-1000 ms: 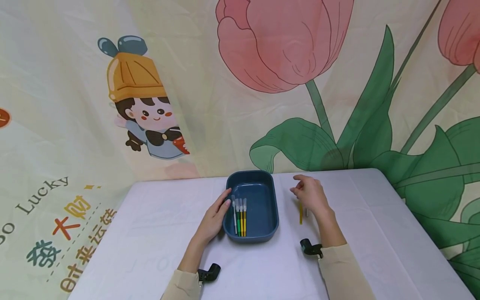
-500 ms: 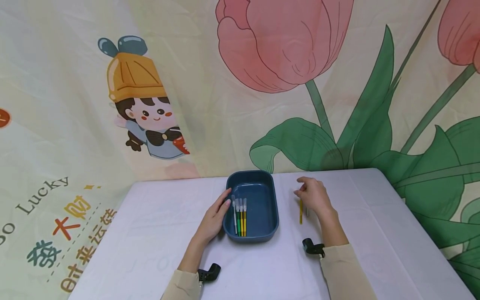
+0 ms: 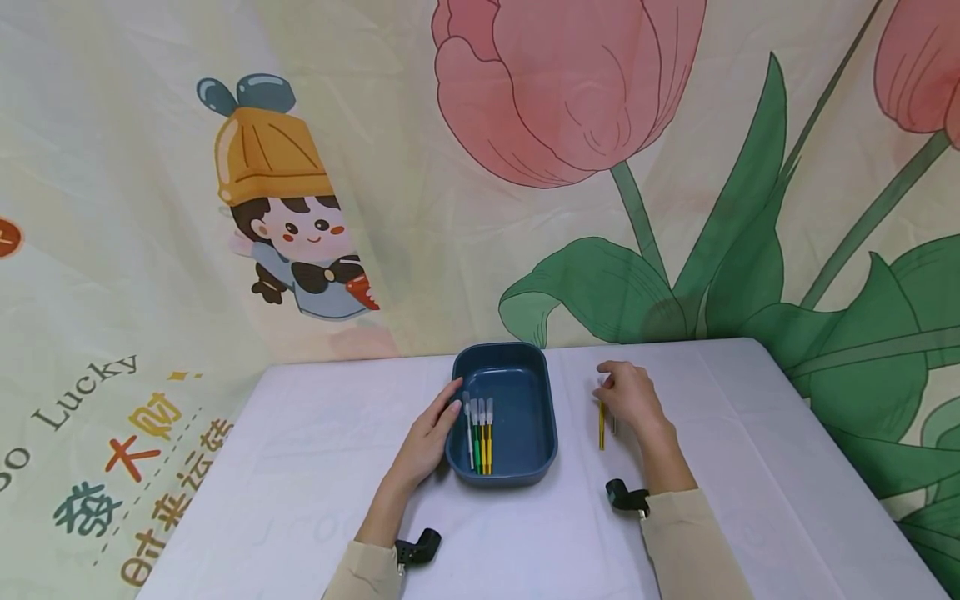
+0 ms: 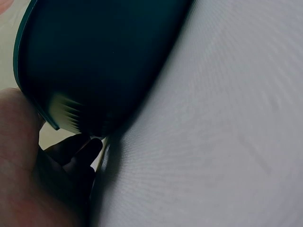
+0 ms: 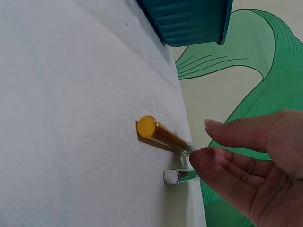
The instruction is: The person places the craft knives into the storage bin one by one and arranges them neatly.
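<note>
In the head view, my left hand (image 3: 423,437) grips the left wall of a dark blue tray (image 3: 534,479). The left wrist view shows its fingers (image 4: 90,150) against the outside of the tray wall. Several slim pen-like sticks (image 3: 483,446) with clear caps lie side by side in the tray: one whitish, one green, two yellow. To the right of the tray, my right hand (image 3: 633,396) hovers over a gold pen-like stick (image 5: 161,135), thumb and forefinger apart beside its far end. A silver-ended stick (image 5: 173,177) lies parallel to it, partly hidden by the hand.
A white cloth covers the table (image 3: 315,467), whose back edge meets a printed backdrop (image 3: 420,250) with tulips and a cartoon figure. The tray's far side stands near that back edge. Black cameras (image 3: 626,497) sit on both wrists.
My right hand has shifted slightly right and nearer, its fingers coming down toward the gold stick. The left hand, the tray and its sticks stay in place.
</note>
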Action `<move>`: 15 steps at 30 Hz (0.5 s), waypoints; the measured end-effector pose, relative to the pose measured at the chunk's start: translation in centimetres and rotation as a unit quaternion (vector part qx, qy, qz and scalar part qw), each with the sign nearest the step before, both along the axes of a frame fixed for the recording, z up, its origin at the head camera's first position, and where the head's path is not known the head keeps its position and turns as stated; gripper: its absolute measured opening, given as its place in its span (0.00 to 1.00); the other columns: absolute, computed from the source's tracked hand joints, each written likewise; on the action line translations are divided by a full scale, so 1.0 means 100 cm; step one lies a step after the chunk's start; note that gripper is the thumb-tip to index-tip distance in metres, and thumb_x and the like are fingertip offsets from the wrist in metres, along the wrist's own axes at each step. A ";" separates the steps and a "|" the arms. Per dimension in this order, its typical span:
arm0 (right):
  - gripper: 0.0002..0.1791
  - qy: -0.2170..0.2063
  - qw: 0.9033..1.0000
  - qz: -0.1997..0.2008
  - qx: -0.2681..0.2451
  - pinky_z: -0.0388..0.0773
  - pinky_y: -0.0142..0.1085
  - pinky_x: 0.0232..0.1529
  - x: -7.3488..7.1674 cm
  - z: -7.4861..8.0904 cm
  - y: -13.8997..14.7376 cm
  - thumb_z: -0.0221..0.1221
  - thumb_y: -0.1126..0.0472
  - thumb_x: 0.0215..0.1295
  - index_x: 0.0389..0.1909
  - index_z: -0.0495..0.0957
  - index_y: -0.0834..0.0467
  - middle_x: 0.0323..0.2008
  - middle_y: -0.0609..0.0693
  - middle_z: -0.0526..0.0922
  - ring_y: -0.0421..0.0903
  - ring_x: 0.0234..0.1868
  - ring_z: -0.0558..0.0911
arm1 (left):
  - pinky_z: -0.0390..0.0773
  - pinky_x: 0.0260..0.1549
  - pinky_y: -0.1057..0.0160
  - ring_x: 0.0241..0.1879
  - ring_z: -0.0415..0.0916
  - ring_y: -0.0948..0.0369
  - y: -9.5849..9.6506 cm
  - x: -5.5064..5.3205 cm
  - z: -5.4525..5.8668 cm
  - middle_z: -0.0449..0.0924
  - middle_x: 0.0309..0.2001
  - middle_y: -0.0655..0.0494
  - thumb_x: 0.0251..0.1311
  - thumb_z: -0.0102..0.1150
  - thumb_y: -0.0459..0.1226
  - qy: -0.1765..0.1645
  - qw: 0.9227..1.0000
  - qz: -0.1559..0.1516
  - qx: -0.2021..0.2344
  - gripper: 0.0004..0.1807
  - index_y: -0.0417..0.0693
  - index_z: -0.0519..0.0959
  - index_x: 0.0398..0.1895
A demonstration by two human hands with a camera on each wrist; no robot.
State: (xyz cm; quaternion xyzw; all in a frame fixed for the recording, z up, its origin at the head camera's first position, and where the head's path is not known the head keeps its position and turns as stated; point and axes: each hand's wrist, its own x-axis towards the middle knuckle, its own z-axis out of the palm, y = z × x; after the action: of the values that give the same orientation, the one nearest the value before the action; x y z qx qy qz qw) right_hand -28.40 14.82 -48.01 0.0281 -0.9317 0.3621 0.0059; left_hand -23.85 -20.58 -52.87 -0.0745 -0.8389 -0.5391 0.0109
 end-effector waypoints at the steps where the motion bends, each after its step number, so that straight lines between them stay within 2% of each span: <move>1: 0.24 0.000 1.000 -0.001 0.002 0.76 0.34 0.28 0.000 0.000 0.000 0.66 0.68 0.67 0.62 0.79 0.68 0.34 0.57 0.84 0.47 0.29 0.78 | 0.52 0.80 0.41 0.82 0.53 0.54 0.000 0.000 0.000 0.59 0.81 0.64 0.78 0.43 0.62 -0.001 1.000 0.000 0.000 0.28 0.78 0.62 0.79; 9: 0.20 -0.010 1.000 -0.010 0.000 0.78 0.34 0.28 0.000 -0.006 -0.001 0.67 0.68 0.66 0.58 0.82 0.68 0.36 0.59 0.85 0.48 0.31 0.80 | 0.52 0.80 0.41 0.82 0.53 0.55 0.000 -0.001 -0.001 0.59 0.81 0.64 0.77 0.43 0.62 -0.001 1.000 0.001 -0.001 0.29 0.78 0.63 0.79; 15: 0.17 -0.021 1.000 -0.003 0.006 0.78 0.34 0.27 -0.001 -0.009 -0.004 0.68 0.69 0.64 0.54 0.85 0.67 0.34 0.58 0.84 0.49 0.31 0.79 | 0.52 0.80 0.41 0.82 0.53 0.55 0.000 -0.001 -0.001 0.59 0.81 0.64 0.78 0.44 0.60 -0.001 1.000 0.000 0.007 0.28 0.77 0.63 0.78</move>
State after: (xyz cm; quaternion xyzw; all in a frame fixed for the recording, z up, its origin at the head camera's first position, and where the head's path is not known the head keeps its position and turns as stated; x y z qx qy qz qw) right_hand -28.47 14.37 -48.91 0.0181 -0.9340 0.3566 -0.0124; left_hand -23.94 -20.63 -53.01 -0.0740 -0.8350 -0.5452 0.0100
